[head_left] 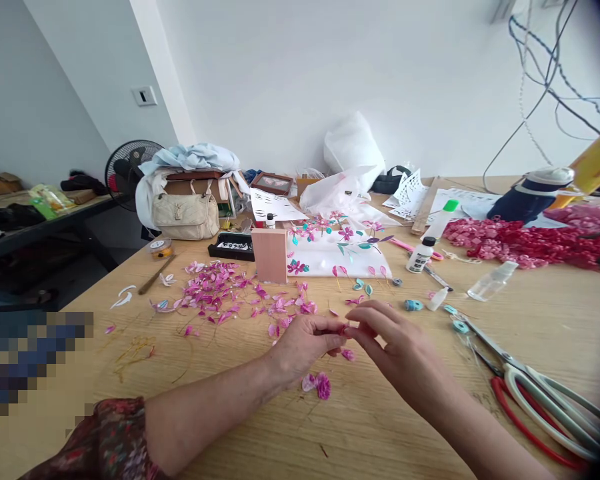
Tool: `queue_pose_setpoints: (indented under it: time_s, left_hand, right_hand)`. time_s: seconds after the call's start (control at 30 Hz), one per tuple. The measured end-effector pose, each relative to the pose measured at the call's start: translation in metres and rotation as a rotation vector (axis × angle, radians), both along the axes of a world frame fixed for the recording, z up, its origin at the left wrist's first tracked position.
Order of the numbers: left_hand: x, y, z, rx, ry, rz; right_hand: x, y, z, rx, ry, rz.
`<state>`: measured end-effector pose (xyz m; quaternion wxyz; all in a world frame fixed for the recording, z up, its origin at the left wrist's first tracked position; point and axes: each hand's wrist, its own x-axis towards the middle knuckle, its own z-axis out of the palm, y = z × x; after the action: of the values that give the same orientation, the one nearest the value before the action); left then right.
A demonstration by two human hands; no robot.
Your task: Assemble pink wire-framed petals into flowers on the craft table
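Over the middle of the table, my left hand (304,341) and my right hand (393,333) meet fingertip to fingertip. Both are closed in a pinch on a small pink petal piece (347,330), mostly covered by the fingers. Just below the fingertips shows another pink petal (348,355). Closer to me lies a ruffled magenta flower (323,386) beside a paler petal (309,382). A loose heap of pink petals (215,290) with thin wire stems spreads out to the left of my hands. Several teal leaf pieces (369,289) rest beyond my right hand.
Red-handled scissors (515,413) and white-handled scissors (535,387) lie at right. A black-capped bottle (421,257), spray bottle (493,281) and small dropper bottle (437,299) are behind them. A wooden block (270,256) stands by a white sheet (320,257) with flowers. Behind sits a beige bag (186,215).
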<state>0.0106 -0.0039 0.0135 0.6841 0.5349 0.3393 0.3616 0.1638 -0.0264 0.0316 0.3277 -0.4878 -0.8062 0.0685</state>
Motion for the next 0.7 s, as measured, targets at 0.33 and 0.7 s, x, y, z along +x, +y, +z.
queue_pose_setpoints:
  time_s: [0.33, 0.7]
  left_hand:
    - [0.0, -0.002, -0.001, 0.038, -0.067, 0.116]
    - [0.002, -0.002, 0.0, 0.05, -0.073, 0.146]
  right_hand:
    - [-0.003, 0.005, -0.001, -0.719, 0.777, 0.048]
    - [-0.009, 0.003, -0.011, -0.768, 0.867, 0.012]
